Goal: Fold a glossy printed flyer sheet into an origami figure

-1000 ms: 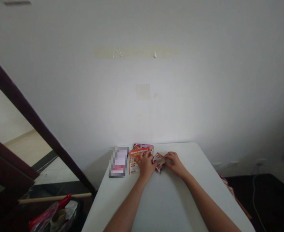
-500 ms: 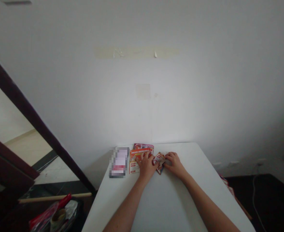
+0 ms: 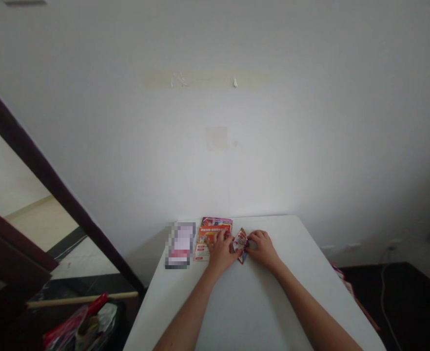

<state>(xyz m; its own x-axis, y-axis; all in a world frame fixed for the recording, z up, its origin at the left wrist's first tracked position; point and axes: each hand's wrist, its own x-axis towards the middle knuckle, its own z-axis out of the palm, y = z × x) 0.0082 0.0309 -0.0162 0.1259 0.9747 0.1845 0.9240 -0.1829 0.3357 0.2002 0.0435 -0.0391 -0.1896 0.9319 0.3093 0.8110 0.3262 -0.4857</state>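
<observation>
Between my two hands, on the white table (image 3: pixel 251 312), is a small folded piece of printed paper (image 3: pixel 240 240) in red, white and dark colours. My left hand (image 3: pixel 221 249) grips its left edge with thumb and fingertips, the other fingers resting over printed flyers. My right hand (image 3: pixel 263 248) pinches the paper's right edge. Under and beside my left hand lie an orange and white flyer (image 3: pixel 202 251) and, behind it, a purple-red flyer (image 3: pixel 215 221). The paper's underside and parts of the flyers are hidden by my fingers.
A pixelated phone-like object (image 3: pixel 181 243) lies at the table's left edge. A white wall (image 3: pixel 215 185) rises behind the table. On the floor at left is a container (image 3: pixel 116 324) with red and clear plastic items, near a wooden stick (image 3: pixel 83 299). A cable (image 3: pixel 384 292) hangs at right.
The folded paper has been bent further and its top now stands up more pointed. My right fingers have moved slightly left with it, and the orange flyer has shifted slightly left.
</observation>
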